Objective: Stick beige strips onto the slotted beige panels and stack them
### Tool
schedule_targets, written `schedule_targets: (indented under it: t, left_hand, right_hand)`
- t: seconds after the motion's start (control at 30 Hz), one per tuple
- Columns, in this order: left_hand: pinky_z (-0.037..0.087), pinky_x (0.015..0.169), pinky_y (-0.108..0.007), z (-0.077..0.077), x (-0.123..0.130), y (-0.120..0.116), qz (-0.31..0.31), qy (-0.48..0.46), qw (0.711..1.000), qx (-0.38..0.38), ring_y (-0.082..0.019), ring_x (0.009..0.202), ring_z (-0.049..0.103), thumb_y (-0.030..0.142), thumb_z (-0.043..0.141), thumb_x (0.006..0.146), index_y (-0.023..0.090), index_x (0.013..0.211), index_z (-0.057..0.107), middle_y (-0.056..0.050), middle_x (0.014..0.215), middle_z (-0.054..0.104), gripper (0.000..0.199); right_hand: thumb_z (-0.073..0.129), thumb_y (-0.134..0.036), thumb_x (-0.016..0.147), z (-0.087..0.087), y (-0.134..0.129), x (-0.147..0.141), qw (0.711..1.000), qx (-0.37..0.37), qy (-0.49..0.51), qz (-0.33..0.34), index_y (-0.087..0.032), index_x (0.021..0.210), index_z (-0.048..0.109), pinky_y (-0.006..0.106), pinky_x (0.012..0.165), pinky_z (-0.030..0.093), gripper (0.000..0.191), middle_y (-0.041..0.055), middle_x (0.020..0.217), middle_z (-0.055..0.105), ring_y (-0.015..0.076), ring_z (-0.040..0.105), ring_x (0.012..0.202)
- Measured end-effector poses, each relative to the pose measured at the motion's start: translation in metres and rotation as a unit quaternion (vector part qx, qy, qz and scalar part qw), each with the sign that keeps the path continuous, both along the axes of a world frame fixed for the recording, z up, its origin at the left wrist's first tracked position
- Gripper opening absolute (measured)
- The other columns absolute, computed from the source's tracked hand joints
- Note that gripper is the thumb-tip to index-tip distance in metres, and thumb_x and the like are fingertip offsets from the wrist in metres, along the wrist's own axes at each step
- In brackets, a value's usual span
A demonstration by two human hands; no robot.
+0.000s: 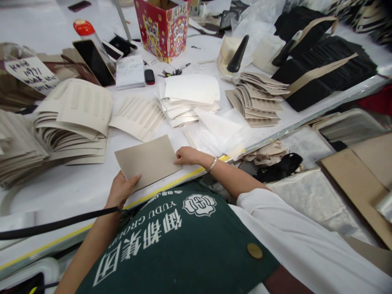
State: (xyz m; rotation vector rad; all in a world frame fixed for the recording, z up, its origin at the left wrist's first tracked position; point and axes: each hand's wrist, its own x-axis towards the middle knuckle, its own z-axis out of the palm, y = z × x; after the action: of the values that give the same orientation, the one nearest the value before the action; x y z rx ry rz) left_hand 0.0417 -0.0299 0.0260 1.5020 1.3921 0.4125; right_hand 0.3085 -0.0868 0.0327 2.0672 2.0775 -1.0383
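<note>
A flat beige-grey sheet [150, 159], stiff like leather or card, is held tilted above the table's front edge. My left hand [122, 188] grips its lower left corner, thumb on top and fingers underneath. At the sheet's right end my right hand [187, 156] has its fingers closed on the edge; the fingertips are partly hidden. Just beyond the sheet lies a fan of pale pieces with raised strips [137, 116]. Left of it stands a thick curved stack of similar pieces [76, 118]. A pile of white sheets [191, 90] lies farther back.
Thin translucent sheets [219, 126] lie right of my hands, with brown layered pieces [257, 100] behind. Black stacked pieces [324, 69] fill the far right. At the back are a red box [163, 28], a phone [93, 63] and a notepad [130, 71]. A black strap [61, 222] crosses the lower left.
</note>
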Motion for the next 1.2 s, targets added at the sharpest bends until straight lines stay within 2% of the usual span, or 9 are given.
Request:
schedule_targets:
  t: [0.43,0.57,0.67,0.73,0.83,1.03,1.2]
  left_hand:
    - [0.046,0.089,-0.043,0.000,0.004,-0.003,0.021,0.006,1.000,-0.006,-0.030,0.097,0.060,0.038,0.070,0.057,0.013,0.102,0.057,-0.014,0.106,0.064,0.053]
    - [0.046,0.089,-0.041,0.001,0.004,-0.002,0.003,0.019,1.000,0.010,-0.030,0.098,0.060,0.042,0.067,0.058,0.012,0.106,0.056,-0.014,0.108,0.064,0.057]
    - [0.047,0.087,-0.039,0.008,-0.002,0.003,-0.049,0.067,0.995,0.048,-0.030,0.098,0.059,0.045,0.065,0.059,0.013,0.104,0.057,-0.012,0.105,0.065,0.056]
    - [0.048,0.081,-0.038,0.011,-0.009,0.008,-0.089,0.098,0.989,0.062,-0.029,0.093,0.060,0.046,0.066,0.057,0.014,0.102,0.058,-0.010,0.099,0.066,0.056]
    - [0.051,0.067,-0.034,0.006,-0.024,0.013,-0.107,0.080,0.991,0.024,-0.024,0.076,0.062,0.042,0.069,0.056,0.015,0.105,0.055,-0.006,0.083,0.067,0.058]
    - [0.044,0.045,-0.024,-0.017,-0.037,0.011,-0.067,0.015,0.997,-0.044,-0.015,0.048,0.054,0.031,0.067,0.058,0.015,0.108,0.049,0.004,0.055,0.055,0.056]
    - [0.040,0.041,-0.021,-0.018,-0.036,0.007,-0.038,-0.018,0.998,-0.049,-0.011,0.040,0.047,0.026,0.065,0.061,0.015,0.106,0.048,0.008,0.049,0.047,0.049]
  right_hand:
    - [0.054,-0.029,0.078,-0.002,0.000,-0.002,1.000,0.015,-0.006,-0.010,-0.011,0.079,0.069,0.025,0.053,0.028,0.023,0.0084,0.077,0.066,0.0161,0.054,0.065]
    - [0.055,-0.029,0.078,-0.002,-0.002,-0.005,0.999,0.021,-0.017,-0.024,-0.012,0.082,0.069,0.025,0.056,0.031,0.022,0.0101,0.083,0.066,0.0186,0.057,0.070]
    - [0.056,-0.029,0.079,-0.004,-0.005,-0.008,0.999,0.022,-0.025,-0.033,-0.012,0.084,0.068,0.025,0.059,0.033,0.022,0.0114,0.086,0.066,0.0199,0.057,0.074]
    - [0.055,-0.031,0.080,-0.007,-0.006,-0.009,0.999,0.025,-0.036,-0.033,-0.012,0.083,0.068,0.025,0.059,0.033,0.023,0.0112,0.086,0.066,0.0199,0.057,0.074]
    - [0.054,-0.032,0.080,-0.012,-0.007,-0.010,0.998,0.025,-0.056,-0.023,-0.014,0.081,0.068,0.024,0.056,0.031,0.024,0.0094,0.084,0.066,0.0183,0.057,0.072]
    - [0.053,-0.034,0.081,-0.014,-0.007,-0.012,0.996,0.014,-0.082,-0.017,-0.014,0.080,0.068,0.023,0.054,0.030,0.024,0.0068,0.080,0.066,0.0160,0.057,0.070]
    - [0.053,-0.033,0.081,-0.012,-0.008,-0.015,0.996,0.001,-0.081,-0.028,-0.014,0.079,0.067,0.022,0.053,0.029,0.024,0.0056,0.075,0.065,0.0144,0.055,0.066]
